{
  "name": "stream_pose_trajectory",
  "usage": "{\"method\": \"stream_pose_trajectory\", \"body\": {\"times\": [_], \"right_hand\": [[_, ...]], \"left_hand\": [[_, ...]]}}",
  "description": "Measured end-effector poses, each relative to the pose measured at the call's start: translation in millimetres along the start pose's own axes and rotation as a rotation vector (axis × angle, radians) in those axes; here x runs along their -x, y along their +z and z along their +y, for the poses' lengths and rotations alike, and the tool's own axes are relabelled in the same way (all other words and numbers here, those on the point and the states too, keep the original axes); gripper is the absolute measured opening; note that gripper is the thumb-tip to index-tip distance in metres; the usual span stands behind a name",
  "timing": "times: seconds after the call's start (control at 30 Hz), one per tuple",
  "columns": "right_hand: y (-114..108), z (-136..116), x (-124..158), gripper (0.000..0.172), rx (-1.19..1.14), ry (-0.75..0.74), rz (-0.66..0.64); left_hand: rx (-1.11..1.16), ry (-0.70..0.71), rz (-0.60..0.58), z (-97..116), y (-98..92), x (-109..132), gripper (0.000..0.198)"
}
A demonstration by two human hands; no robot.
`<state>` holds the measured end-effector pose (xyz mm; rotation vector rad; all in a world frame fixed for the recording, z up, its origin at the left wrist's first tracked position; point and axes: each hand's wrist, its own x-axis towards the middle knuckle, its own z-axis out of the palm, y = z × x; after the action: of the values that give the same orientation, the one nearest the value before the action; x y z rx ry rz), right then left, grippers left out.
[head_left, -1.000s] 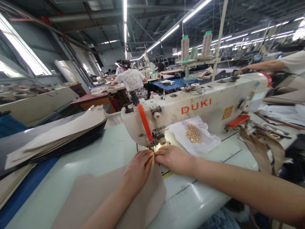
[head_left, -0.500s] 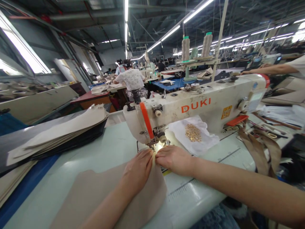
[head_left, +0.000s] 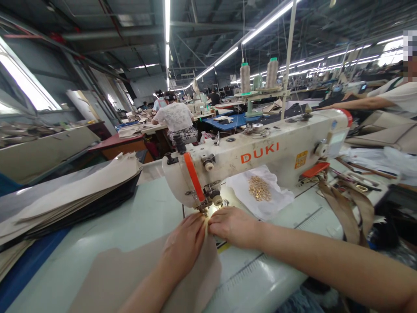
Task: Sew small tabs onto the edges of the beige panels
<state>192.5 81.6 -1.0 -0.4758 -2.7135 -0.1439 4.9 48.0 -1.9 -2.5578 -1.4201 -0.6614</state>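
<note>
A beige fabric panel (head_left: 130, 269) lies on the pale green table of a white sewing machine (head_left: 260, 152) lettered DUKI. My left hand (head_left: 185, 239) rests on the panel just in front of the needle area, fingers together and pressing its edge. Close against it from the right, my right hand (head_left: 233, 226) has its fingers closed on that same edge, right by the lit presser foot (head_left: 204, 210). My fingers hide the fabric's edge and much of the stitching spot.
Behind my right hand, small gold-coloured metal pieces (head_left: 259, 188) lie on a white cloth (head_left: 280, 202). Stacked fabric panels (head_left: 74, 195) stand at the left. Brown straps (head_left: 348, 213) hang at the right. Thread cones (head_left: 245, 78) rise behind the machine. Co-workers sit farther back and right.
The view has shifted slightly, so the machine appears lower and farther left. Both hands stay at the needle area on the panel. More of the co-worker at the right shows.
</note>
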Motion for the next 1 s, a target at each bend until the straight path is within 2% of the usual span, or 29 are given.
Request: {"method": "stream_pose_trajectory", "body": {"times": [0.43, 1.0], "right_hand": [[0.4, 2.1, -0.3, 0.010, 0.012, -0.005, -0.013], [6.6, 2.4, 1.5, 0.011, -0.035, 0.016, 0.007]], "left_hand": [[-0.011, -0.007, -0.028, -2.0, 2.2, -3.2, 0.031], [0.010, -0.050, 0.014, -1.2, 4.2, -2.2, 0.027]]}}
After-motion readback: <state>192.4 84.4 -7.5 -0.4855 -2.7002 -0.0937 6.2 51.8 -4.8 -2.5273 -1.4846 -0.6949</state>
